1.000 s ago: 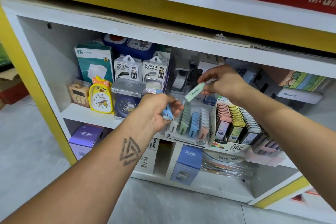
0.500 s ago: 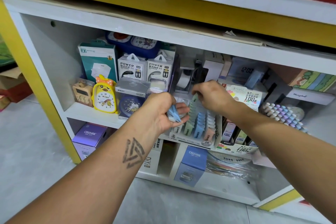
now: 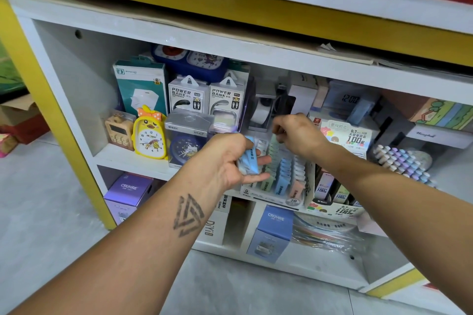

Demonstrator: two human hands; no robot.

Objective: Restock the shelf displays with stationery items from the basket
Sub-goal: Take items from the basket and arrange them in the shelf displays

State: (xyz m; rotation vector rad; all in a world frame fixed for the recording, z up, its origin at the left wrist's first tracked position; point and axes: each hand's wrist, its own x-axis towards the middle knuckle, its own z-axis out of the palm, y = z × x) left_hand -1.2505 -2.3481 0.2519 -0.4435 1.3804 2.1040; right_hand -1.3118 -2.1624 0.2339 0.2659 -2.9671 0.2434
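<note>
Left hand [image 3: 230, 158] at frame centre grips blue lead packs [image 3: 249, 161]. Right hand [image 3: 298, 135] pinches green pack [image 3: 273, 141] above display box [image 3: 279, 186] on middle shelf [image 3: 133, 158]. Yellow duck clock [image 3: 149, 133] left of centre.

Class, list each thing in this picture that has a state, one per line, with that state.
Left hand: grips blue packs.
Right hand: pinches a green pack at the display box.
Display box: rows nearly full.
Yellow duck clock: upright.
</note>
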